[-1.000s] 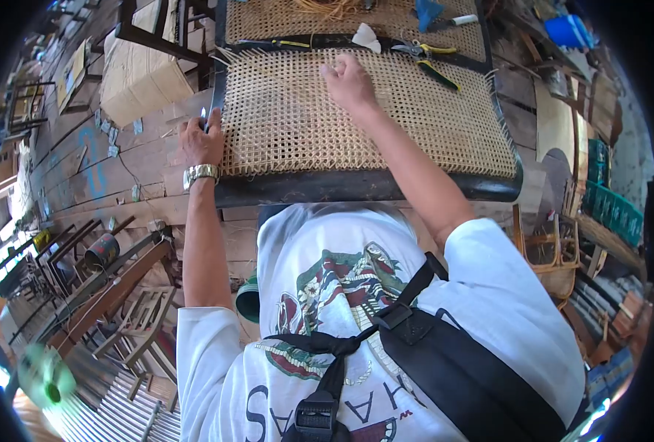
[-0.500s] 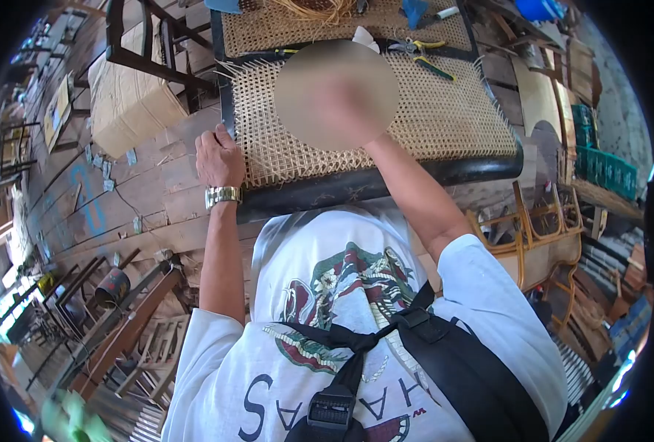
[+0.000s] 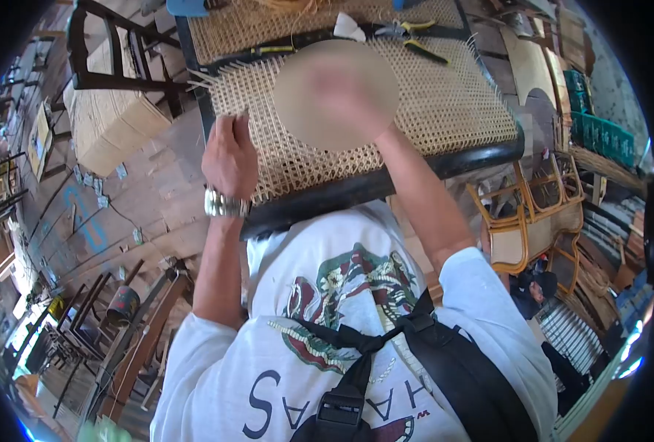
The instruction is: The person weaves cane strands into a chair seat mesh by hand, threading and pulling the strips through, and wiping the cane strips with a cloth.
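Note:
A woven cane panel (image 3: 305, 158) in open mesh lies over a dark wooden frame (image 3: 386, 175) in front of me, loose strand ends sticking out at its left and right edges. At the left edge of the weave is my left hand (image 3: 229, 158), wearing a metal watch, its fingers drawn together; whatever they hold is too small to make out. My right hand (image 3: 341, 92) is over the middle of the panel, but a blurred oval hides its fingers. Beyond it lie pliers with yellow handles (image 3: 414, 29), a green-and-yellow handle (image 3: 426, 53), a thin yellow-and-black tool (image 3: 268, 50) and a crumpled white piece (image 3: 350, 28).
A dark chair frame (image 3: 113, 70) and a cardboard box (image 3: 109, 110) stand at the left. Rattan chair frames (image 3: 522, 228) are on the right, near a green crate (image 3: 603, 140). Another person (image 3: 537, 291) is low at the right.
My left hand has risen and moved slightly right, over the panel's left edge, its fingers now pointing up. The view has shifted, and a person has come into sight at the right.

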